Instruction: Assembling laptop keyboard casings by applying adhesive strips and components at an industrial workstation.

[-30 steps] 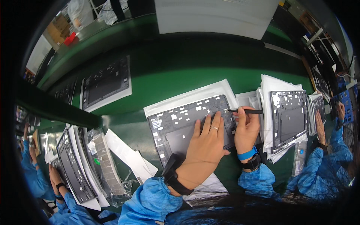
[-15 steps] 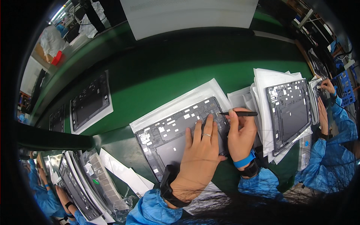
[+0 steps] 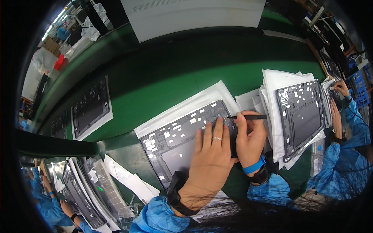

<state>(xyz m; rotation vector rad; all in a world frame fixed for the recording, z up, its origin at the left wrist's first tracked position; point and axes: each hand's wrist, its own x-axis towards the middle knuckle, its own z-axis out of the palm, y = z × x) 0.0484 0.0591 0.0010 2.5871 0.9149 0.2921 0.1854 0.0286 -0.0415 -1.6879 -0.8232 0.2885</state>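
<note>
A dark grey tablet-sized housing panel [image 3: 171, 153], dotted with small white pads, lies slantwise on white foam sheeting [image 3: 221, 90] in front of me. My left hand [image 3: 211, 161] rests flat across it, fingers stretched out and holding nothing. At the panel's right end, my right hand [image 3: 250, 136] pinches a slim black pen-shaped tool [image 3: 254, 117]. The tool lies nearly level, its thin tip pointing left at the panel's upper right corner, close to my left fingertips. Whether the tip touches the panel I cannot make out.
A similar panel [image 3: 305, 120] tops a stack of white sheets [image 3: 274, 105] on my right, beside a co-worker's hands [image 3: 337, 116]. More panels [image 3: 93, 106] lie on the green surface [image 3: 163, 70] at far left. Bagged parts [image 3: 107, 182] and white strips [image 3: 128, 176] sit lower left.
My left hand has slid slightly to the right over the panel. My right hand and the tool have barely moved. The panels at far left appear shifted slightly left.
</note>
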